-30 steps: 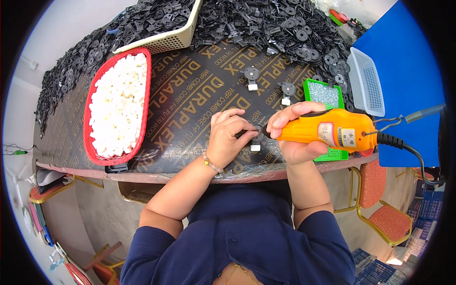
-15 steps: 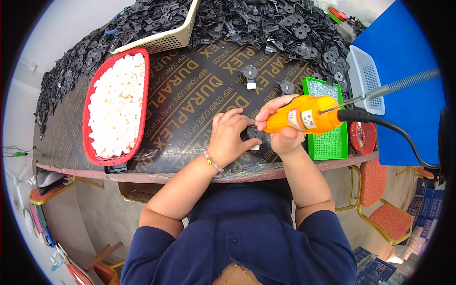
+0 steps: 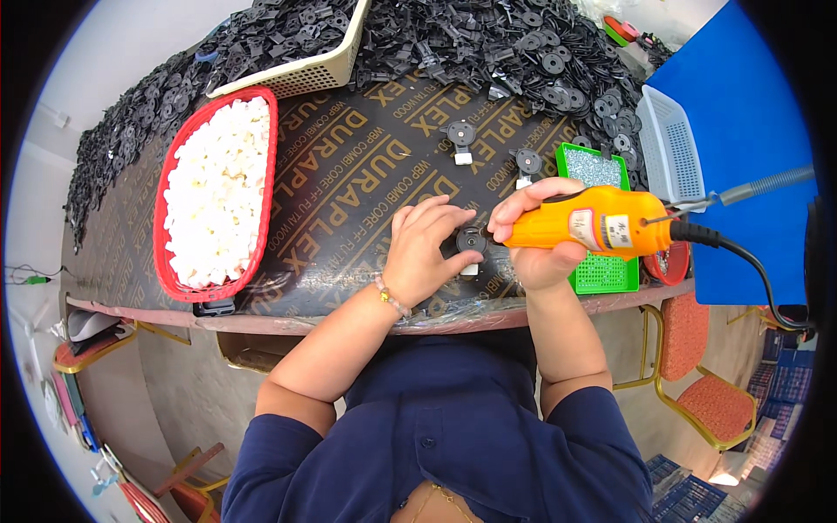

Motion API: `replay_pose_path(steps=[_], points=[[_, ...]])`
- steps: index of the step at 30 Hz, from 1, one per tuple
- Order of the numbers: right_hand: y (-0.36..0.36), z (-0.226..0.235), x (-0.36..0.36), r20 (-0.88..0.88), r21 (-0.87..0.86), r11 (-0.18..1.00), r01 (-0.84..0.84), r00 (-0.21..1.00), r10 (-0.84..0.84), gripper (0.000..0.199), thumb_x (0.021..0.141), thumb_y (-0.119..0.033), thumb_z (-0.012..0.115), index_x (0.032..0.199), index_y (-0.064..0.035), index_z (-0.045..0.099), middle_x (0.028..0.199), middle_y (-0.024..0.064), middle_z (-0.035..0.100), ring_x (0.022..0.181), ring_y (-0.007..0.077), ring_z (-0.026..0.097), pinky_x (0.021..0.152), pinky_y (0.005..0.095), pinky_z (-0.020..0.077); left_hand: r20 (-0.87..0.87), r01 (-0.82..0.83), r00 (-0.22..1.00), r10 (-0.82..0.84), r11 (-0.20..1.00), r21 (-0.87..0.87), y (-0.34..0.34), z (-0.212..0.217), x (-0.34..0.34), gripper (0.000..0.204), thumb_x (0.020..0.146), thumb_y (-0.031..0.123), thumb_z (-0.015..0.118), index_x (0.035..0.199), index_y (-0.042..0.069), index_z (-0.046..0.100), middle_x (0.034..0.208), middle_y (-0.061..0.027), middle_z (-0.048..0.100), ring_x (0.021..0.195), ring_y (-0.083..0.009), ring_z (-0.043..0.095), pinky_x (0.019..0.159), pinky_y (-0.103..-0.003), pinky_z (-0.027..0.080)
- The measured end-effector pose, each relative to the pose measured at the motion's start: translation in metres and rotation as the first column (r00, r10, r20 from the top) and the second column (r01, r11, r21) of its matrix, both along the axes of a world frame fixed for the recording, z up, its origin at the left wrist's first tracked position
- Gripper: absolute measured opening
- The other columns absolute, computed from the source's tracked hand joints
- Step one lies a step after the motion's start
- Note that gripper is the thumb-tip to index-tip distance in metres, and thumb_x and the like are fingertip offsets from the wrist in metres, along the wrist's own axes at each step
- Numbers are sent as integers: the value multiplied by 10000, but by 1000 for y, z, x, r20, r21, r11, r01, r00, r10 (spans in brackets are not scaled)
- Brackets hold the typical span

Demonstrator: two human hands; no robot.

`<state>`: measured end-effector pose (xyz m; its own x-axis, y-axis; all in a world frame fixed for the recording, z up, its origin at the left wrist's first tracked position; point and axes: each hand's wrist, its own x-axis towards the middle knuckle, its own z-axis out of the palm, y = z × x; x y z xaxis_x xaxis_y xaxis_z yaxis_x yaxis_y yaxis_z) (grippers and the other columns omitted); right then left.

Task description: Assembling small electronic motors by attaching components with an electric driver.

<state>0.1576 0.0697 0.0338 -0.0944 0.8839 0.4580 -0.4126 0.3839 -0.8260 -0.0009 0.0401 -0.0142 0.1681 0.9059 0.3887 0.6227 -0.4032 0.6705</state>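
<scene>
My left hand (image 3: 425, 251) rests on the dark table with thumb and index finger around a round black plastic part (image 3: 472, 241). A small white piece (image 3: 471, 269) sticks out at the near end of that part. In my right hand (image 3: 542, 267) is an orange electric screwdriver (image 3: 575, 225), lying nearly level, its tip end toward the black part and just to its right. The tip itself is hidden by my fingers. Farther off lie two similar black parts with white ends, one (image 3: 460, 133) in the middle and another (image 3: 528, 161) to its right.
A red basket of white pieces (image 3: 160, 218) stands left. Black parts are heaped along the far side (image 3: 436, 44) around a cream basket (image 3: 314, 77). Right are a green tray of small metal screws (image 3: 636, 279), a red bowl (image 3: 684, 272) and a white basket (image 3: 667, 144). A spring and cable (image 3: 758, 283) run to the screwdriver.
My right hand has drawn the screwdriver to the right, away from the black part, and it now lies more level. My left hand stays at the part.
</scene>
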Motion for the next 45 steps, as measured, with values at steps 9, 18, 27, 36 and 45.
replay_pose_path(steps=[9, 18, 27, 36, 45], points=[[-3, 8, 1, -94, 105, 994, -28, 995, 38, 838, 721, -820, 500, 1082, -66, 442, 798, 102, 605, 588, 160, 581, 581, 308, 510, 96, 42, 994, -44, 999, 23, 2, -3, -7, 95, 764, 144, 762, 854, 132, 732, 899, 40, 704, 1133, -224, 579, 981, -386, 331], [0, 8, 4, -134, 151, 988, -35, 989, 55, 831, 740, -814, 483, 1099, -65, 443, 804, 105, 603, 592, 162, 578, 561, 311, 504, 233, 78, 970, -72, 997, -16, 7, -14, -10, 140, 752, 196, 780, 883, 151, 762, 908, 35, 710, 1124, -189, 575, 965, -357, 322], [1, 10, 2, -136, 175, 984, -36, 989, 61, 838, 740, -821, 467, 1100, -64, 444, 800, 100, 598, 583, 157, 573, 558, 308, 502, 206, 77, 976, -67, 996, -43, 6, -11, -11, 142, 756, 189, 776, 894, 154, 765, 917, 34, 713, 1140, -187, 569, 972, -357, 318], [2, 7, 1, -159, 177, 981, -77, 982, 105, 840, 727, -820, 488, 1097, -67, 451, 800, 98, 600, 583, 155, 580, 568, 302, 503, 215, 89, 974, -77, 995, -45, 6, -10, -10, 135, 750, 196, 782, 878, 158, 761, 909, 43, 707, 1142, -199, 555, 980, -368, 317], [1, 2, 0, -126, 92, 994, -59, 990, 71, 837, 725, -803, 533, 1091, -56, 451, 793, 106, 602, 591, 163, 586, 580, 311, 508, 94, 6, 996, -5, 1000, -11, 3, -1, -4, 391, 666, 293, 833, 1002, 132, 716, 1021, -6, 687, 1179, -234, 535, 987, -392, 309]])
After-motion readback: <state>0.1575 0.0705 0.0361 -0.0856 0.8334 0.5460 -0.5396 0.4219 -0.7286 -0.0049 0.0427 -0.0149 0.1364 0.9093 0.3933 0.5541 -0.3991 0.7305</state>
